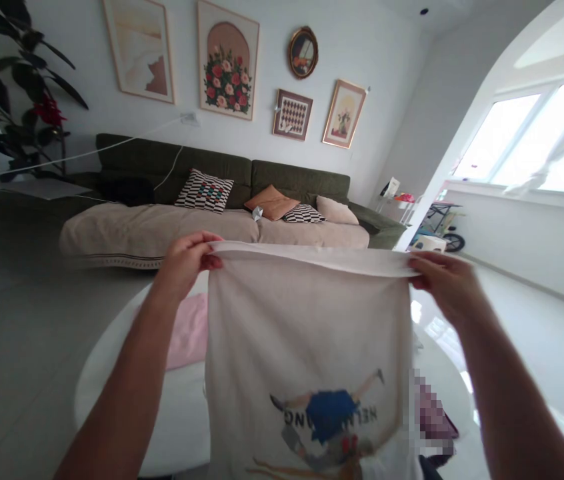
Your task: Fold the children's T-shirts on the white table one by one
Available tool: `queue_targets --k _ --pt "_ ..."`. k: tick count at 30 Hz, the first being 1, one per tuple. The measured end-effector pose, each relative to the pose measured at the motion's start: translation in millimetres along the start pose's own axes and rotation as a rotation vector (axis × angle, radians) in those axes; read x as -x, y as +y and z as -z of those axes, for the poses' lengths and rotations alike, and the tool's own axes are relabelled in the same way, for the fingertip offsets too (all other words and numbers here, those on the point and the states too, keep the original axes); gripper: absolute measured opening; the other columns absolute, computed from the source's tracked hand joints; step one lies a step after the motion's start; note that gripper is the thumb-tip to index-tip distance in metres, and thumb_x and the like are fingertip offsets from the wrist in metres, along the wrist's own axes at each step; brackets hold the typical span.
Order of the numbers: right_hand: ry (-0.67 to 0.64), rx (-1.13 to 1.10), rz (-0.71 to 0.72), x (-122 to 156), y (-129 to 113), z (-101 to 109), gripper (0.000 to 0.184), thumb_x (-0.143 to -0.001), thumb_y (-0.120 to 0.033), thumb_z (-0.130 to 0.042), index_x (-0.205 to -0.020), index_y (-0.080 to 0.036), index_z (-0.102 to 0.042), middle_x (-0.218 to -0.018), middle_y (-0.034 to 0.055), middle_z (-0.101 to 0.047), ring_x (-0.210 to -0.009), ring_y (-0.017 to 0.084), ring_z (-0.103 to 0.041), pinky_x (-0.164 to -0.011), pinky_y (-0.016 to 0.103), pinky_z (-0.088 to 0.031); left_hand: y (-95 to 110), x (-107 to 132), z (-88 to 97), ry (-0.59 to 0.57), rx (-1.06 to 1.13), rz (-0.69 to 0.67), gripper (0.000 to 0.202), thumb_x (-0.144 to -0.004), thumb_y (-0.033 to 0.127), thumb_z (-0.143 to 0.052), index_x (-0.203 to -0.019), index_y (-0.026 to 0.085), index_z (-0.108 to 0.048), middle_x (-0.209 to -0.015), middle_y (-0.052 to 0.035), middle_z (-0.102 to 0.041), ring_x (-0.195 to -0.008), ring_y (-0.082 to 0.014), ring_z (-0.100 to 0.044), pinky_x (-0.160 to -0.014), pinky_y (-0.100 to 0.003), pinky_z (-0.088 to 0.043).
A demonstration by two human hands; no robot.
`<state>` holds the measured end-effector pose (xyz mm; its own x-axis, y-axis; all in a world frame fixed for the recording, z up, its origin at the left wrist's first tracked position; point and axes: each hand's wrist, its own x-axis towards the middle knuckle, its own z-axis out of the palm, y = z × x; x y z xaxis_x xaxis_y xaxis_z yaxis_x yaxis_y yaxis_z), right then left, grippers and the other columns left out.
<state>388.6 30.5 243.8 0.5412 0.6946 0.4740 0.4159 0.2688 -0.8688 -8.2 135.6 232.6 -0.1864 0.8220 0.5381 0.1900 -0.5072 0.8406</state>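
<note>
A white T-shirt [307, 320] hangs spread between my two hands, its hem uppermost. Its printed figure in blue and the dark lettering appear upside down, and the lower end runs out of view. My left hand [189, 263] pinches the left corner of the hem. At the right corner, my right hand [442, 277] grips the same edge with closed fingers. Behind the shirt stands a round white table [112, 373], partly covered by it. A folded pink cloth [188, 331] lies on the table near my left forearm.
A dark pinkish item [432, 410], blurred out, sits at the table's right side. Beyond the table is a green sofa [302, 177] with a beige cover and several cushions. A plant [27, 73] stands far left; a window [527, 133] is at right.
</note>
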Motion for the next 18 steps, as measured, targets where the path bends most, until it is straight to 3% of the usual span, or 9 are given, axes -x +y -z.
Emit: queue_targets --k 2,4,7,10,12,14,16,18 --pt "-0.016 -0.047 -0.085 -13 15 -39 0.015 -0.058 -0.021 -0.065 -0.069 -0.011 -0.063 -0.049 -0.0004 -0.056 -0.040 0.008 -0.049 -0.040 0.022 -0.046 -18 -19 -20.0 -0.025 -0.042 0.037 0.013 -0.065 0.016 -0.054 -0.071 0.009 -0.063 -0.056 0.0001 -0.060 -0.051 -0.0100 -0.056 -0.054 -0.024 -0.050" --pt "0.022 -0.092 -0.102 -27 20 -63 0.013 -0.059 -0.018 -0.061 -0.070 -0.011 -0.063 -0.051 -0.0009 -0.057 -0.045 0.008 -0.053 -0.046 0.022 -0.049 -27 -38 -32.5 -0.024 -0.042 0.031 0.015 -0.065 0.013 -0.052 -0.074 0.007 -0.064 -0.062 -0.0016 -0.064 -0.058 -0.0112 -0.058 -0.059 -0.024 -0.051" --pt "0.114 -0.177 -0.005 -43 11 -66 0.018 -0.062 -0.018 -0.059 -0.079 -0.015 -0.064 -0.058 -0.0033 -0.059 -0.052 0.006 -0.055 -0.054 0.020 -0.050 -24 -63 -35.2 0.004 -0.020 -0.039 0.022 -0.068 0.012 -0.046 -0.078 0.008 -0.065 -0.076 -0.0042 -0.067 -0.068 -0.0118 -0.060 -0.064 -0.023 -0.051" --pt "0.171 -0.196 0.123 -40 6 -56 0.021 -0.064 -0.024 -0.059 -0.084 -0.017 -0.065 -0.065 -0.0033 -0.061 -0.057 0.006 -0.056 -0.057 0.020 -0.050 -20 -66 -29.5 0.036 -0.011 -0.168 0.027 -0.072 0.017 -0.044 -0.088 0.011 -0.066 -0.091 -0.0048 -0.067 -0.074 -0.0127 -0.061 -0.062 -0.021 -0.051" --pt "0.192 -0.137 0.129 -24 18 -53 0.025 -0.065 -0.027 -0.059 -0.087 -0.018 -0.065 -0.069 -0.0017 -0.062 -0.059 0.007 -0.056 -0.058 0.021 -0.051 -29 -51 -26.3 0.076 -0.062 -0.209 0.027 -0.074 0.021 -0.046 -0.092 0.014 -0.064 -0.095 -0.0041 -0.066 -0.071 -0.0126 -0.062 -0.060 -0.021 -0.050" --pt "0.179 -0.068 0.072 2 47 -54 0.030 -0.066 -0.031 -0.059 -0.092 -0.017 -0.063 -0.071 0.0000 -0.063 -0.060 0.010 -0.057 -0.059 0.023 -0.051 -50 -22 -24.1 0.132 -0.153 -0.165 0.022 -0.075 0.025 -0.048 -0.090 0.016 -0.061 -0.093 -0.0031 -0.065 -0.065 -0.0118 -0.062 -0.058 -0.020 -0.049" --pt "0.118 -0.011 -0.018 37 89 -58 0.033 -0.066 -0.034 -0.058 -0.093 -0.016 -0.060 -0.068 0.0004 -0.063 -0.061 0.012 -0.058 -0.059 0.026 -0.051 -82 17 -21.9 0.171 -0.272 -0.075 0.016 -0.074 0.027 -0.049 -0.085 0.018 -0.056 -0.086 -0.0018 -0.063 -0.062 -0.0118 -0.061 -0.059 -0.021 -0.047" --pt "0.046 0.080 -0.098 75 135 -61 0.031 -0.068 -0.037 -0.054 -0.092 -0.016 -0.058 -0.066 0.0005 -0.062 -0.060 0.014 -0.059 -0.060 0.028 -0.050 -122 61 -19.1 0.131 -0.430 -0.010 0.008 -0.072 0.026 -0.049 -0.075 0.019 -0.052 -0.076 -0.0008 -0.059 -0.062 -0.0131 -0.059 -0.063 -0.023 -0.045"
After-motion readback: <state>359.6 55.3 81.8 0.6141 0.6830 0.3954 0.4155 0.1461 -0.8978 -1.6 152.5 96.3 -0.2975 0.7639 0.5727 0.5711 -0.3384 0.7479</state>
